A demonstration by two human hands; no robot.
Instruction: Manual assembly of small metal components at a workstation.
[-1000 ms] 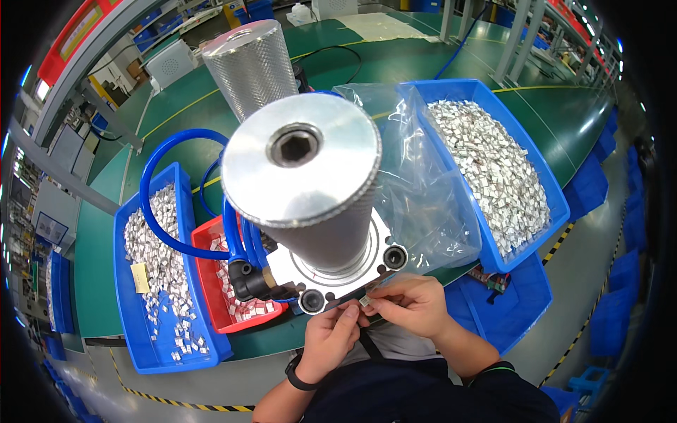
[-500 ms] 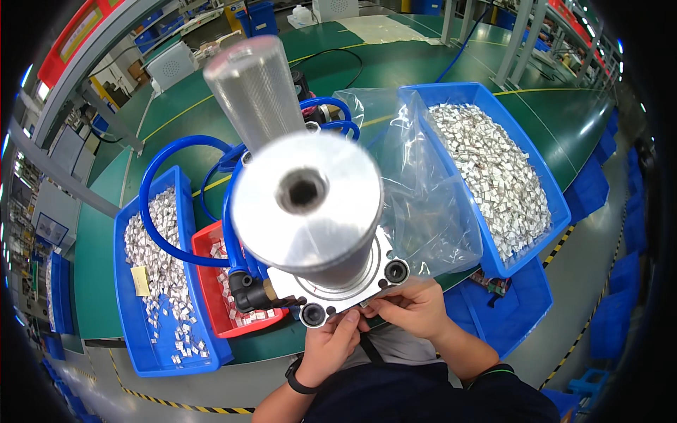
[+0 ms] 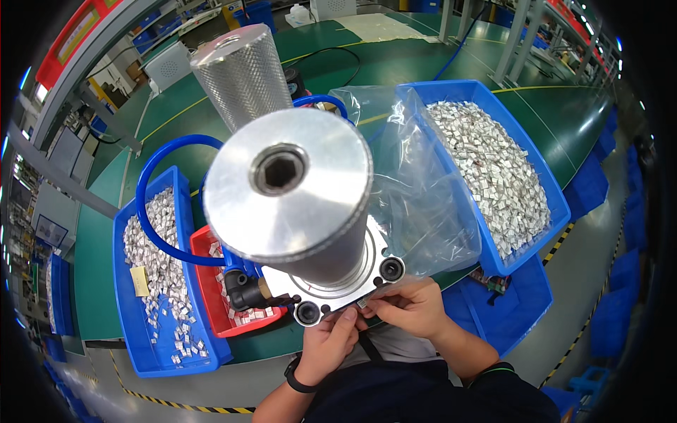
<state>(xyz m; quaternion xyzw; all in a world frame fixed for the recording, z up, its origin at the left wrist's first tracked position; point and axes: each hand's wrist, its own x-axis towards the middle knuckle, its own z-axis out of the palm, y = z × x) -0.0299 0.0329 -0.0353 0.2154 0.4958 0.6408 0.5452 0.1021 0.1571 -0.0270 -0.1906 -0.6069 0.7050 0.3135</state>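
A silver press cylinder (image 3: 282, 211) with a round top and a hex recess stands large before me, its square bolted plate (image 3: 345, 282) covering the spot where my fingers work. At the plate's near edge, my left hand (image 3: 330, 349) has its thumb and fingers pinched together, with a dark band at the wrist. Just right of it, my right hand (image 3: 412, 310) is closed in a pinch too. A tiny pale edge shows by the right fingertips, but what either hand holds is mostly hidden under the plate.
A long blue bin (image 3: 125, 296) and a red bin (image 3: 229, 331) of small white pieces lie left. A fuller blue bin (image 3: 557, 204) is right, beside a clear plastic bag (image 3: 430, 211). Behind the press rise a knurled metal cylinder (image 3: 247, 77) and blue air hoses (image 3: 144, 190).
The press cylinder and the knurled cylinder behind it have shifted up and left in view and look larger. Both hands keep nearly the same place and pinch.
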